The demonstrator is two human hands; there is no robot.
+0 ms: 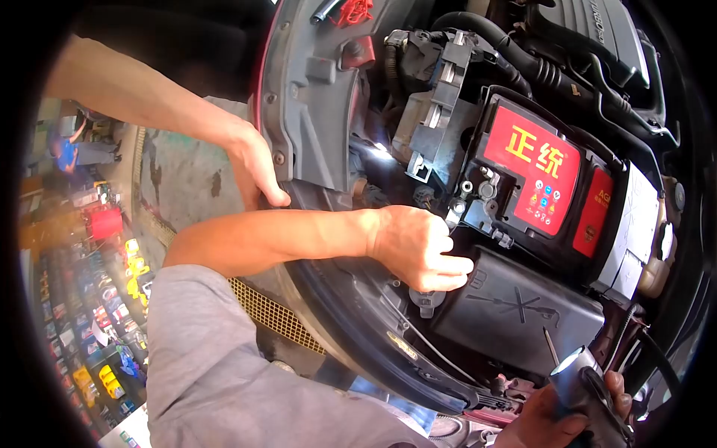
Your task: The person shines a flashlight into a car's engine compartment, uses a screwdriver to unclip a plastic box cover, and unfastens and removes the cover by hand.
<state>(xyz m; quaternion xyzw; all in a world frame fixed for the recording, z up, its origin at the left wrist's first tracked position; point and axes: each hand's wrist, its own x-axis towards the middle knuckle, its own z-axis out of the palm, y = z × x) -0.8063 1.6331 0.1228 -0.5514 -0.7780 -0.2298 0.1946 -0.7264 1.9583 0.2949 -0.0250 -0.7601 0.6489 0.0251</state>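
Note:
My left hand (418,250), out of a grey sleeve, reaches across the front edge of a car's engine bay. Its fingers are curled closed beside the terminal clamp (485,211) of a battery (530,168) with a red label; whatever they hold is hidden. At the lower right my right hand (556,414) is closed around what looks like a flashlight (573,369), silver at the head and dark along the body. A thin metal shaft (551,346) sticks up beside its head. A black plastic cover (515,299) lies between the hands.
Another person's bare hand (254,168) rests on the car's front edge at left. Red clips (353,12) and a metal tool (326,10) lie on the front panel. Hoses and an engine cover (590,33) are at the top right. Goods and a person (67,153) show far left.

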